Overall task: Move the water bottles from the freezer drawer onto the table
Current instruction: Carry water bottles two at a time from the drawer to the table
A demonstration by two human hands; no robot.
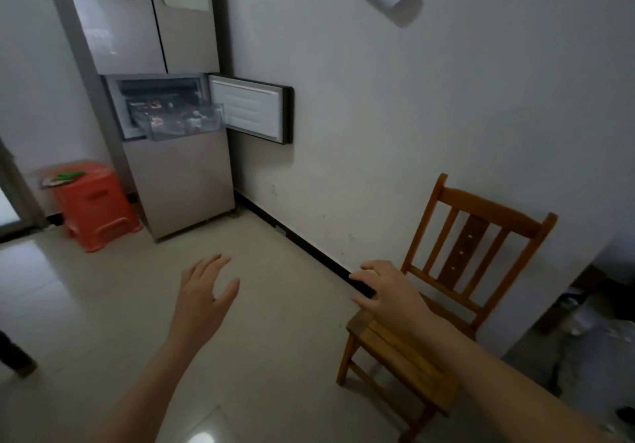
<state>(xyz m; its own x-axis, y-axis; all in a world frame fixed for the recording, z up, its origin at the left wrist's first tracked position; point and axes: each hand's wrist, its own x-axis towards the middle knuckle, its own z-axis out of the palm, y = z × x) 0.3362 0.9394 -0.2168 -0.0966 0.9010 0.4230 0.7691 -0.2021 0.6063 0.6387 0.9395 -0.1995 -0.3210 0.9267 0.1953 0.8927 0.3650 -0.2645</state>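
Progress: I judged bottles unmoved | freezer drawer (178,123) pulled out | left hand (204,296), right hand (388,291) spread, empty | tabletop unseen

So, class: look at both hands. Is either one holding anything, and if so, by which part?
Nothing is held. The left hand and right hand are both open and empty, fingers spread, out in front of the person.

Stool (98,202) left of fridge (178,181) (chair (446,291) right)
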